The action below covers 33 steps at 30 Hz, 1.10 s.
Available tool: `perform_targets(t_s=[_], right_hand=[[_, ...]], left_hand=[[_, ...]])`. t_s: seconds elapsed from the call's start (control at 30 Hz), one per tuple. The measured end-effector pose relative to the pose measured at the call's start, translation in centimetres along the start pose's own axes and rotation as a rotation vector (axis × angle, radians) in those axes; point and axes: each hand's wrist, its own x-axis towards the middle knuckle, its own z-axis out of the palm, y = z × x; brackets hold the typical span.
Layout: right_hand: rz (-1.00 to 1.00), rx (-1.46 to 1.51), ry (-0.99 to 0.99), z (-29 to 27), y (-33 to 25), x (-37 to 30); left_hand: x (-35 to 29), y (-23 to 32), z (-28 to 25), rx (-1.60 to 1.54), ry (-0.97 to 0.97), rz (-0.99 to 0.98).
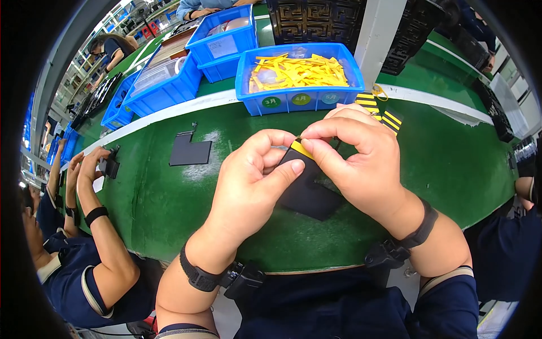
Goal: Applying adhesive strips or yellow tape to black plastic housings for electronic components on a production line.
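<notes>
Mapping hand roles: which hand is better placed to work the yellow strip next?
Likely the right hand: its thumb and fingertips are at the yellow strip, while the left hand grips the black part.

Your head-mounted fisheye camera looks down and forward across the near edge of the green desk (152, 212), close over your left hand (243, 183) and right hand (361, 152), its field reaching past the far edge.

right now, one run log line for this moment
left hand: holds flat black piece | right hand: touching its yellow strip | blue bin: loose yellow strips
</notes>
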Motion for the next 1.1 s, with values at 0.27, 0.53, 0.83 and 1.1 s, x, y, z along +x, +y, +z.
perform_targets(t_s=[0.27,0.53,0.83,1.1], right_hand=[[-0.026,0.005,-0.023,0.1,0.2,0.0],[0.101,-0.017,-0.165,-0.5,0.1,0.3],[-0.276,-0.212,-0.049,-1.2,0.4,1.1],[-0.295,-0.278,0.019,-2.1,0.0,1.6]], left_hand=[[-0.2,0.1,0.0,0.006,-0.046,0.008],[-0.4,-0.3,0.3,0.093,-0.001,0.074],[-0.1,-0.1,0.4,-0.099,0.108,0.158],[-0.1,-0.1,0.2,-0.077,0.068,0.105]])
